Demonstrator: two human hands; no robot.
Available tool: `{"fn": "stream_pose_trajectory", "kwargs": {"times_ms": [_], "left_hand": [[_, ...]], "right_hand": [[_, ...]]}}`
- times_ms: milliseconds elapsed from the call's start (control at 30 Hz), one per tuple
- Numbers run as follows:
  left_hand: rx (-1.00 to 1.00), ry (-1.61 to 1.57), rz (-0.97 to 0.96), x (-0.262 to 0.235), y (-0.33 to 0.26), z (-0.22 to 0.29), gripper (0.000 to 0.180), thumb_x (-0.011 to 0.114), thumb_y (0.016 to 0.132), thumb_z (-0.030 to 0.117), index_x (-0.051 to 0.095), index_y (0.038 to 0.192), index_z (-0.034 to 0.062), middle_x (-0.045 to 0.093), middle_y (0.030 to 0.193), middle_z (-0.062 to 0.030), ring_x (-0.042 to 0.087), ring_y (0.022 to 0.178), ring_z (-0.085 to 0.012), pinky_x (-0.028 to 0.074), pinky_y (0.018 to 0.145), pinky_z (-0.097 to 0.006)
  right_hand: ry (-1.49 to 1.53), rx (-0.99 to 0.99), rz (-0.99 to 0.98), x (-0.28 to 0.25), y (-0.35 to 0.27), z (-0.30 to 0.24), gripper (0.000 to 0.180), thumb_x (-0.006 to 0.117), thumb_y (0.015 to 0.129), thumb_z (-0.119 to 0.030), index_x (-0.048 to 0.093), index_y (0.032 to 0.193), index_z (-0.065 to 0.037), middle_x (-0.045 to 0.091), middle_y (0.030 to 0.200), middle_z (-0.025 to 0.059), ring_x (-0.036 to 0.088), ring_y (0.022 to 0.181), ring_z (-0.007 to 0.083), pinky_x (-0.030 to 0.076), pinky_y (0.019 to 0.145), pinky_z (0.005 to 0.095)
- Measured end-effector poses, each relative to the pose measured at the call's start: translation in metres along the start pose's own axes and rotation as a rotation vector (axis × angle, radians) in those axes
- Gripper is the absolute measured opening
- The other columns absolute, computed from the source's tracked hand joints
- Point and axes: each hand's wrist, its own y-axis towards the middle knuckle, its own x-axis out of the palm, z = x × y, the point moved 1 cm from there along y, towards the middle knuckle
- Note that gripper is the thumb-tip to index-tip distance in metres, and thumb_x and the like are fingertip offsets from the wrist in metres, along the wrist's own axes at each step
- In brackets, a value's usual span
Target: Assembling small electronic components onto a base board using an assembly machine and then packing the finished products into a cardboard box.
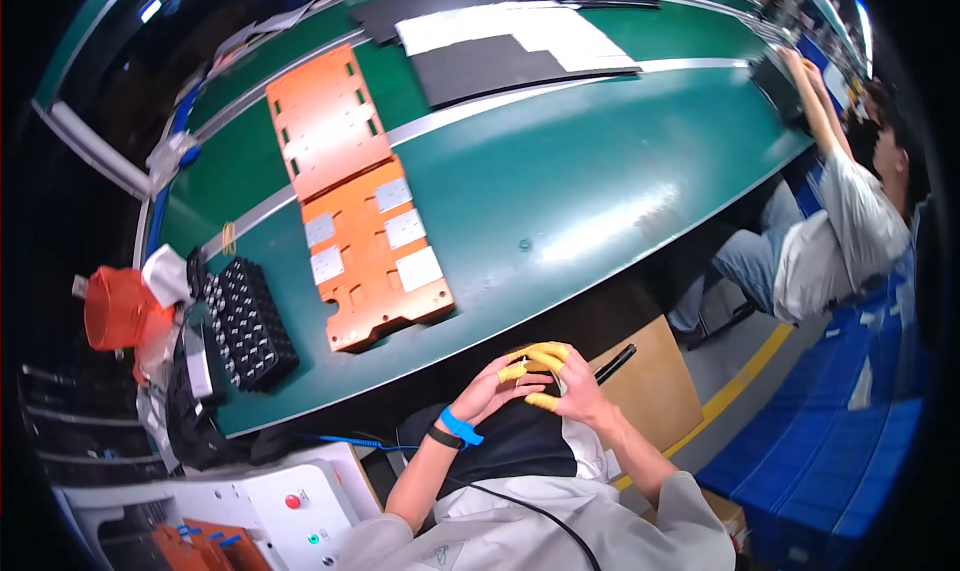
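Note:
My left hand, with a blue strap on its wrist, and my right hand are held close together in front of my lap, just off the table's near edge. Both wear yellow finger cots. Their fingers are bent and closed, with the fingertips meeting; something tiny and pale may be between them, too small to make out. Beyond them on the green table lies an orange fixture with several grey square plates set in it. Its orange perforated lid is laid back, away from me.
A black tray of small silver parts stands at the left, beside a red bin. Black and white sheets lie at the back. A co-worker sits at the right. A white panel with a red button is at lower left.

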Motion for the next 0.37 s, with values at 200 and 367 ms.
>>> {"fn": "stream_pose_trajectory", "kwargs": {"times_ms": [200,367], "left_hand": [[0.209,-0.205,-0.007,0.024,-0.047,0.04,0.061,0.044,0.101,0.024,0.022,0.152,-0.0012,0.039,0.148,-0.0217,0.045,0.134,-0.0426,0.032,0.115,-0.055],[0.213,-0.087,0.005,0.037,-0.076,0.054,0.083,0.052,0.097,0.043,0.012,0.156,0.0014,0.029,0.156,-0.0163,0.033,0.142,-0.0397,0.027,0.116,-0.056]], "right_hand": [[-0.011,-0.11,-0.041,0.011,0.051,-0.048,0.056,0.087,0.066,-0.023,0.065,0.114,-0.003,0.062,0.116,0.0115,0.056,0.116,0.034,0.045,0.099,0.0455],[0.045,-0.212,-0.088,0.018,0.077,-0.075,0.056,0.085,0.067,-0.019,0.065,0.117,-0.004,0.062,0.115,0.0132,0.057,0.116,0.0314,0.044,0.103,0.0471]]}}
